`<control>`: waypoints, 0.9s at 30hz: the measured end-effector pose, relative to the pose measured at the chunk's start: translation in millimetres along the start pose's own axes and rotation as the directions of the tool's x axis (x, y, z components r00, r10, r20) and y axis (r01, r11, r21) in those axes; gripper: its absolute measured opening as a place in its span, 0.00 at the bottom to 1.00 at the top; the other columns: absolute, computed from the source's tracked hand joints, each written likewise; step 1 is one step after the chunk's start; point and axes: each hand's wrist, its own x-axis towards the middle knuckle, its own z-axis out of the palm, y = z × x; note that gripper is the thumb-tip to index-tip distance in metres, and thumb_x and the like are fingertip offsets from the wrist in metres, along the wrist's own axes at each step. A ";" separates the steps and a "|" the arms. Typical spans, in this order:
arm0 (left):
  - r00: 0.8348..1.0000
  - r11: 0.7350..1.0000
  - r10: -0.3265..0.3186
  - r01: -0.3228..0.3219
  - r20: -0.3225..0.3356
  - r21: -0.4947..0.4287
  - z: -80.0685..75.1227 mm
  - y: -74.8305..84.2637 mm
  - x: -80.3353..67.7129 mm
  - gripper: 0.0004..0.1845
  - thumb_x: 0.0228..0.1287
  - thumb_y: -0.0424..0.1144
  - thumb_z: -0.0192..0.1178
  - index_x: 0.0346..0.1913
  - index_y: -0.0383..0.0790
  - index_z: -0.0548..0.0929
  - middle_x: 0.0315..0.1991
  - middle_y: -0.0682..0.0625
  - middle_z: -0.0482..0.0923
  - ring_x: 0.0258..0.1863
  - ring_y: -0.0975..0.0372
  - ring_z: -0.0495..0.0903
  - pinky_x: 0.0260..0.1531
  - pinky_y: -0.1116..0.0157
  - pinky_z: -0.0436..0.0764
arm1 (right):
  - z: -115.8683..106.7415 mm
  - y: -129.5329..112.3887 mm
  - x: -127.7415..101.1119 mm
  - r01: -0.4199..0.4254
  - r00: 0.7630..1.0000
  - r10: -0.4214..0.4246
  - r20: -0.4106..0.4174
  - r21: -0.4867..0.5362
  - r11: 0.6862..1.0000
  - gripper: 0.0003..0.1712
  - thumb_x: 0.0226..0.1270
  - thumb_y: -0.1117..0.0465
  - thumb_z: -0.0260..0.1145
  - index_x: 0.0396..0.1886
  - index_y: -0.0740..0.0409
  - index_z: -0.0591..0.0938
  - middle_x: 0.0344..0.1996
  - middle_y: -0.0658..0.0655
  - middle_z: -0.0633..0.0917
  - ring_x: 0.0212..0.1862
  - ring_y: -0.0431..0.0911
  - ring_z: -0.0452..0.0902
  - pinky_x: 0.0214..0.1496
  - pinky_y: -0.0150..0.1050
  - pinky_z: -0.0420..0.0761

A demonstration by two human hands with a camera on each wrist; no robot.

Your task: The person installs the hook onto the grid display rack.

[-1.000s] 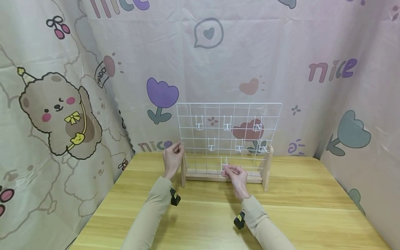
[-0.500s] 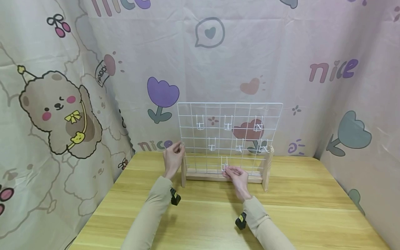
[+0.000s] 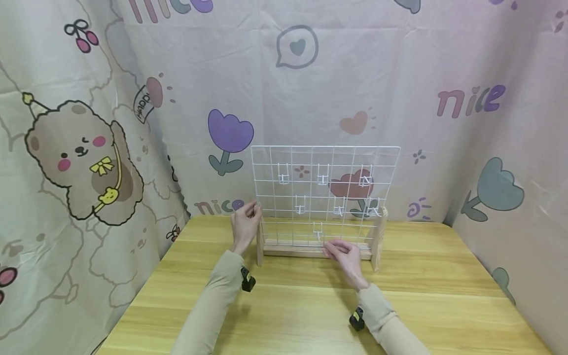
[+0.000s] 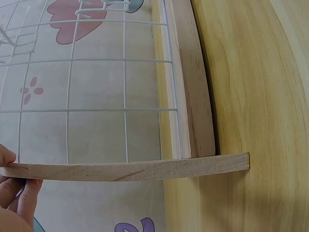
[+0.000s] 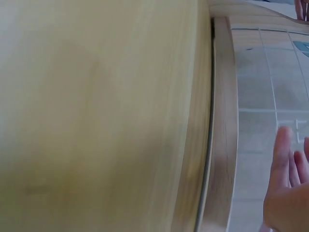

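A white wire grid panel (image 3: pixel 326 146) stands upright in a wooden stand (image 3: pixel 310 253). Several white wire hooks hang on it in rows; the lowest hook (image 3: pixel 318 233) is alone near the bottom middle. My left hand (image 3: pixel 245 228) pinches the top of the stand's left upright (image 3: pixel 260 249), with the thumb on one side and fingers on the other in the left wrist view. Just right of and below the lowest hook, my right hand (image 3: pixel 347 258) holds nothing. In the right wrist view its fingers (image 5: pixel 281 159) are extended in front of the grid.
The stand rests on a wood-grain table (image 3: pixel 293 305). Its right upright (image 3: pixel 378 241) rises beyond my right hand. A printed curtain (image 3: pixel 297 98) hangs behind and along both sides.
My right hand has let go of the lowest hook and moved right and slightly down, leaving it hanging on the grid. My left hand stays on the upright.
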 end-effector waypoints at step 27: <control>0.969 0.932 0.098 -0.169 0.227 0.320 -14.5 3.5 -27.0 0.29 0.75 0.41 0.56 0.73 0.33 0.66 0.10 0.52 0.63 0.07 0.68 0.55 0.06 0.75 0.58 | -146.3 -46.1 -10.6 0.402 0.825 -0.548 0.141 -0.827 0.392 0.08 0.65 0.67 0.69 0.41 0.67 0.87 0.33 0.66 0.90 0.31 0.46 0.85 0.34 0.40 0.86</control>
